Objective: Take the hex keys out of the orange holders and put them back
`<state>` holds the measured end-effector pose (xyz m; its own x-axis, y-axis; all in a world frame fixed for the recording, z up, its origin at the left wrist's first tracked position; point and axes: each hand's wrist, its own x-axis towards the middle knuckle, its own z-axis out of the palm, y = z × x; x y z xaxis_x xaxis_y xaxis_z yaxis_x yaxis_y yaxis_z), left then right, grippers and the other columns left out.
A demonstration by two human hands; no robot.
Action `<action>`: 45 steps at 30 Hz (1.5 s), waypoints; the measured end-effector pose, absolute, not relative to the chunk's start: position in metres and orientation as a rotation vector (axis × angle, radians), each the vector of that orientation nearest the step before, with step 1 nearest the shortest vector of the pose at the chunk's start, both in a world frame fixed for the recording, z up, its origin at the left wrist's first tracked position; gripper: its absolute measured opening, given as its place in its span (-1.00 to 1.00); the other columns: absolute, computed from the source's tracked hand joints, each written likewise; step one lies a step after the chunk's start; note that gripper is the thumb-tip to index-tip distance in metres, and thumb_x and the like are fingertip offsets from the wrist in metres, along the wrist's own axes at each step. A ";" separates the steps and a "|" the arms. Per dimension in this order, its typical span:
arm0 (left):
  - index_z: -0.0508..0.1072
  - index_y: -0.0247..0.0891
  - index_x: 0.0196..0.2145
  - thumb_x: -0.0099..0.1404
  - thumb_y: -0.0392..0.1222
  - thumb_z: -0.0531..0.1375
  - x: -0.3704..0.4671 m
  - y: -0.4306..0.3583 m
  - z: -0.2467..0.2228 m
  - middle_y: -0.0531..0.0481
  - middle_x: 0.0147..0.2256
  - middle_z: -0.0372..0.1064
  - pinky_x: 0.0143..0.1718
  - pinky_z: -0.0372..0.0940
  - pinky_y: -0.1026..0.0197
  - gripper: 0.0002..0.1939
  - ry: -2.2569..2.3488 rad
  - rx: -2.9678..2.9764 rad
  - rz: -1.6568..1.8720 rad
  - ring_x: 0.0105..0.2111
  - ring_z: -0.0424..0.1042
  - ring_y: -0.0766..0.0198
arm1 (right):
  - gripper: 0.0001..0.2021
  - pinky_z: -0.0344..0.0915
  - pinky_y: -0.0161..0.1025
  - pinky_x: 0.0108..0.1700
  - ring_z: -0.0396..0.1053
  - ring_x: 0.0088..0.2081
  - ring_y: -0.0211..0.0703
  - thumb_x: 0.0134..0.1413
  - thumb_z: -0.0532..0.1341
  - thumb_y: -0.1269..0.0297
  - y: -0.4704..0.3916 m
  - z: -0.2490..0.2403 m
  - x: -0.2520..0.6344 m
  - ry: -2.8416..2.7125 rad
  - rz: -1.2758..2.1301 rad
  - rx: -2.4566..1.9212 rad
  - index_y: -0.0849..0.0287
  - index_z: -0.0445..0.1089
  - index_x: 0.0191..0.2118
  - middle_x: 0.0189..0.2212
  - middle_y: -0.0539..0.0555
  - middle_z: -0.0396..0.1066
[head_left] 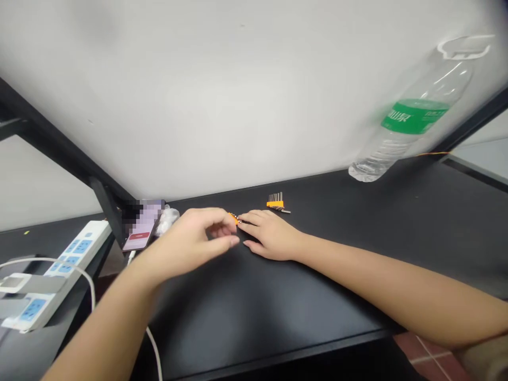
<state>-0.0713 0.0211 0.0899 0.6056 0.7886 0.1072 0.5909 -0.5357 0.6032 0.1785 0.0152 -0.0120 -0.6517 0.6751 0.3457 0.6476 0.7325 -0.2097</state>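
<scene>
My left hand (202,233) hovers over the black table, its fingers curled and its thumb apart from them, with nothing visible in the grasp. Just beyond its fingertips is a small orange holder (235,219) with metal pieces, partly hidden by both hands. My right hand (272,234) lies flat on the table, fingers spread, its fingertips at the edge of that holder. Behind the right hand rests a second orange holder (275,204) with several thin metal rods that look like hex keys.
On the right, a large clear bottle (413,116) with a green label leans by the wall. At left are a phone (138,235) on a white cable, crumpled clear plastic (167,219) and a white power strip (79,248). The black table's (257,312) front edge is near.
</scene>
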 end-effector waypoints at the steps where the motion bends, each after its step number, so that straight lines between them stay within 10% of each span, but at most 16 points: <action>1: 0.52 -0.18 -0.12 0.37 0.02 0.27 -0.069 0.028 0.079 -0.03 -0.16 0.51 -0.13 0.44 0.13 -0.75 1.136 2.340 0.514 -0.21 0.48 0.20 | -0.57 0.31 0.17 0.15 0.30 0.19 0.19 0.29 0.22 0.19 0.015 -0.013 0.178 -2.531 0.104 -1.017 0.18 0.38 0.22 0.21 0.27 0.37; 6: 0.39 -0.22 0.18 0.22 0.03 0.37 -0.059 0.052 0.015 -0.17 0.11 0.40 0.16 0.29 -0.08 -0.37 1.319 2.537 0.489 0.09 0.35 -0.05 | -0.69 0.34 0.15 0.12 0.34 0.14 0.16 0.28 0.21 0.28 0.015 -0.015 0.177 -2.543 0.104 -0.962 0.19 0.46 0.10 0.10 0.27 0.45; 45: 0.53 -0.13 -0.03 0.17 0.07 0.38 -0.060 0.061 -0.003 -0.06 -0.10 0.47 -0.03 0.34 0.05 -0.55 1.372 2.264 0.421 -0.07 0.41 0.05 | -0.77 0.35 0.07 -0.01 0.37 0.00 0.14 0.30 0.14 0.39 0.009 -0.016 0.173 -2.637 0.015 -0.989 0.21 0.49 -0.03 -0.09 0.27 0.46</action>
<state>-0.0604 0.0608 -0.0031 0.4567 0.8893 0.0236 0.7494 -0.3989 0.5285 0.1735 0.0085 -0.0160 -0.7077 0.6419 0.2951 0.6385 0.7599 -0.1218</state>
